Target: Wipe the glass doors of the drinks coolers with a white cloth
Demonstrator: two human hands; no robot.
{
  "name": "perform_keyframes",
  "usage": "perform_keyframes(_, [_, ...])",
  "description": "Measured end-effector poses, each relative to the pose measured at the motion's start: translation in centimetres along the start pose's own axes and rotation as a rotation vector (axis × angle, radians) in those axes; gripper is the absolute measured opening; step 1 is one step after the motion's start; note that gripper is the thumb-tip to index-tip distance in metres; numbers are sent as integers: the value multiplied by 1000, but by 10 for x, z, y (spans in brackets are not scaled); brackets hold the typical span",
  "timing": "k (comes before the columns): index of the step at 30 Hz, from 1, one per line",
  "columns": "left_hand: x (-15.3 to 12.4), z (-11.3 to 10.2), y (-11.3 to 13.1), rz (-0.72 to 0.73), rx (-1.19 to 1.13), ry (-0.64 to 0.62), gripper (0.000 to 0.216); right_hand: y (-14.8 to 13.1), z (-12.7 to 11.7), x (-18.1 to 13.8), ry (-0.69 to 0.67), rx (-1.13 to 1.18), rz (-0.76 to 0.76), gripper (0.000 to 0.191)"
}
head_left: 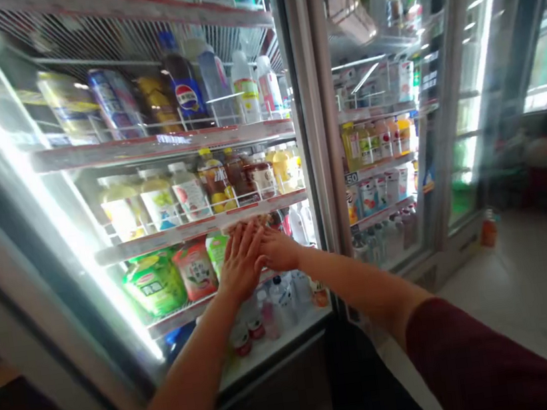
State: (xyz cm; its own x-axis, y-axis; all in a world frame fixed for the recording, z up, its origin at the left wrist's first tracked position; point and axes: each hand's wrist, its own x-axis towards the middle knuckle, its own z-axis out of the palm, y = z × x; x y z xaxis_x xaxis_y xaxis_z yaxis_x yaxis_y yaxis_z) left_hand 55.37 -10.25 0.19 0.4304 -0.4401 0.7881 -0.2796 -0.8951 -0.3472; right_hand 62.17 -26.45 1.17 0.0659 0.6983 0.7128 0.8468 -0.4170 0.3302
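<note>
Both arms reach forward into a lit drinks fridge, and the hands meet at the front rail [176, 234] of a middle shelf. My left hand [243, 259] lies with its fingers stretched out and its fingertips at the rail. Against it, partly overlapping, is my right hand [279, 250], its fingers extended but partly hidden. A pale strip shows at the fingertips; I cannot make out what it is. Just left of the hands are a red drink pouch [195, 269] and a green drink pouch [153, 284]. Bottled drinks [190, 192] stand on the shelf above.
A cola bottle [186, 85] and large cans [113, 101] are on a higher shelf. Small bottles [282, 298] line the bottom. A frame post [316, 125] separates this section from a second drinks section [375, 138]. An orange bottle [488, 229] stands on the floor [509, 308] to the right.
</note>
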Motion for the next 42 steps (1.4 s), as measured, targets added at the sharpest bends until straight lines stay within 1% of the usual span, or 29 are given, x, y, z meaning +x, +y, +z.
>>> perform_keyframes(1, [-2, 1, 0, -15, 32, -3, 63, 11, -10, -6, 13, 0, -6, 47])
perform_keyframes(2, [-4, 0, 0, -30, 64, -7, 63, 22, -19, -12, 42, -8, 35, 48])
perform_keyframes(4, [-4, -5, 1, -58, 128, -16, 63, 45, -33, -26, 83, -46, 240, 54])
perform_keyframes(5, [-2, -8, 2, -77, 155, -21, 63, 54, -37, -34, 64, -68, 349, 62])
perform_keyframes(6, [3, -11, 3, -105, 176, -23, 63, 62, -39, -40, 18, -87, 432, 73])
perform_keyframes(7, [9, -14, 4, -139, 191, -20, 63, 67, -39, -46, -45, -100, 476, 84])
perform_keyframes(9, [23, -19, 4, -204, 205, -2, 64, 73, -36, -54, -153, -109, 470, 101])
perform_keyframes(11, [35, -20, 3, -220, 210, 12, 65, 72, -33, -57, -182, -110, 463, 111])
perform_keyframes(13, [36, -16, 2, -170, 215, -10, 67, 69, -33, -56, -187, -101, 471, 119])
perform_keyframes(14, [33, -13, 3, -129, 218, -33, 68, 66, -34, -54, -199, -95, 478, 122])
perform_keyframes(18, [0, -2, 5, 36, 215, -170, 62, 59, -43, -49, -264, -77, 525, 130])
perform_keyframes(20, [-9, -5, -3, 148, 190, -248, 58, 56, -46, -48, -271, -72, 537, 132])
perform_keyframes(22, [-4, -17, -22, 238, 169, -283, 53, 54, -45, -47, -264, -70, 537, 132])
perform_keyframes(24, [12, -37, -47, 241, 170, -254, 51, 52, -42, -46, -257, -74, 546, 133])
perform_keyframes(25, [20, -47, -59, 197, 182, -207, 52, 51, -39, -46, -248, -76, 551, 134])
perform_keyframes(27, [32, -64, -75, 20, 228, -51, 54, 49, -35, -45, -222, -77, 564, 135])
perform_keyframes(29, [29, -70, -78, -153, 271, 97, 54, 47, -32, -44, -202, -68, 584, 133])
perform_keyframes(30, [22, -68, -74, -185, 279, 126, 54, 46, -31, -44, -196, -62, 594, 132])
perform_keyframes(31, [12, -63, -68, -169, 276, 115, 52, 45, -30, -43, -195, -58, 603, 131])
perform_keyframes(32, [1, -57, -60, -108, 261, 70, 50, 44, -30, -43, -195, -56, 608, 131])
perform_keyframes(34, [-17, -45, -49, 86, 213, -70, 45, 44, -30, -44, -196, -61, 604, 131])
perform_keyframes(35, [-22, -41, -46, 175, 190, -129, 45, 44, -30, -44, -195, -67, 599, 132])
perform_keyframes(36, [-23, -39, -46, 228, 173, -159, 47, 44, -30, -44, -196, -74, 594, 132])
perform_keyframes(37, [-20, -39, -49, 240, 165, -160, 51, 44, -30, -45, -197, -79, 594, 132])
perform_keyframes(38, [-15, -41, -54, 212, 165, -132, 55, 44, -30, -45, -199, -84, 598, 132])
perform_keyframes(39, [-8, -45, -60, 140, 175, -74, 56, 44, -30, -45, -201, -87, 600, 132])
perform_keyframes(41, [6, -51, -69, -56, 209, 80, 54, 45, -31, -46, -212, -90, 600, 132])
perform_keyframes(42, [10, -53, -70, -126, 222, 139, 54, 45, -32, -46, -220, -91, 596, 132])
